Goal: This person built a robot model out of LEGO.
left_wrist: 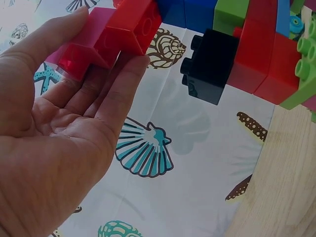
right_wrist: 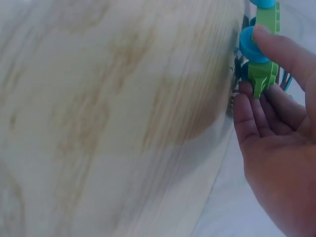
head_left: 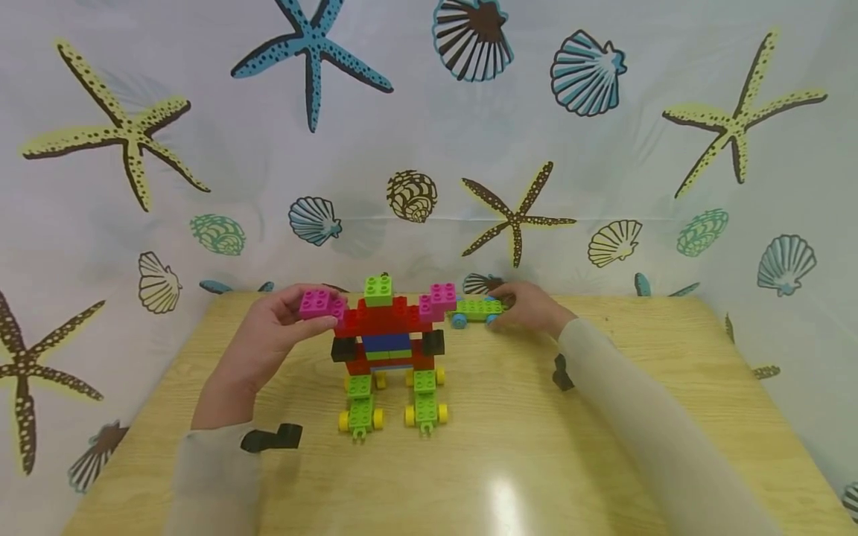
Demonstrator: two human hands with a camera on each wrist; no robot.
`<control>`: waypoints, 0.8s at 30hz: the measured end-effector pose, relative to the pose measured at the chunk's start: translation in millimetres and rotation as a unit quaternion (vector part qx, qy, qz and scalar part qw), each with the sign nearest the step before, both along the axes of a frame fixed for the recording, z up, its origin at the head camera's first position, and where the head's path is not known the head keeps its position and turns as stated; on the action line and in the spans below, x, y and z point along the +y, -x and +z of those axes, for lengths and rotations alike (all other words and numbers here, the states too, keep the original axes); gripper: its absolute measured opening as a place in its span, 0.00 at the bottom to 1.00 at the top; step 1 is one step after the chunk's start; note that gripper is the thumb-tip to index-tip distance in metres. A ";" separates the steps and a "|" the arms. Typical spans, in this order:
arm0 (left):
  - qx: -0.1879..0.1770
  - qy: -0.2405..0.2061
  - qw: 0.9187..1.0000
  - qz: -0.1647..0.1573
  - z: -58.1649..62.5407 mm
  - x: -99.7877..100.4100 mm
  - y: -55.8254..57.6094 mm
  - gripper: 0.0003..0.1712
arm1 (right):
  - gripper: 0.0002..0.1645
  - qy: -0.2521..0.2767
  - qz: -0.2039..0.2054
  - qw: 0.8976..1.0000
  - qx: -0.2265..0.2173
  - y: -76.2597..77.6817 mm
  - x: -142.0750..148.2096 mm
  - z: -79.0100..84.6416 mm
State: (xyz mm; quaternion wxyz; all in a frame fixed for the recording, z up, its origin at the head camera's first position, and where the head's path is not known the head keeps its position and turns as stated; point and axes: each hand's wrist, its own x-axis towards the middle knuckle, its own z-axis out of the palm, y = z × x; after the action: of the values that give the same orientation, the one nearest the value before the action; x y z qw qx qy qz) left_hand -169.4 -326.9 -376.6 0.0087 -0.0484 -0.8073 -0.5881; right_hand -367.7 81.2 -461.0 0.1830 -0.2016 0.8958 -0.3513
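A figure built of toy bricks (head_left: 385, 321) stands on the table, with a red and blue body, a lime brick on top and pink bricks at both sides. My left hand (head_left: 268, 331) grips its left-side pink bricks (left_wrist: 91, 37) between thumb and fingers. Under the body, two green wheeled bases (head_left: 360, 409) with yellow wheels serve as feet. Behind and right of the figure, my right hand (head_left: 532, 307) holds the end of a green wheeled base (head_left: 479, 308) with blue wheels. In the right wrist view, the thumb lies at a blue wheel (right_wrist: 253, 45) and the fingers curl beneath the base.
Black bricks (left_wrist: 212, 64) jut from the figure's sides at mid height. The wooden table (head_left: 603, 432) extends under both forearms. Right behind its far edge hangs a white cloth (head_left: 415, 134) printed with starfish and shells. Black straps (head_left: 271, 438) circle the wrists.
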 end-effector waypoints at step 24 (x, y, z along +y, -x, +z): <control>0.006 -0.012 1.000 0.006 -2.3 31.8 9.9 0.28 | 0.47 0.026 -0.035 0.999 0.032 -35.4 48.8 103.1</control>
State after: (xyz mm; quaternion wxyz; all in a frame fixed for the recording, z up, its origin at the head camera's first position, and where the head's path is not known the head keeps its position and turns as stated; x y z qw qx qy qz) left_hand -179.3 -295.1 -378.8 0.0174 -0.0470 -0.8005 -0.5973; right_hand -332.3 130.0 -357.9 0.1364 -0.1858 0.8983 -0.3741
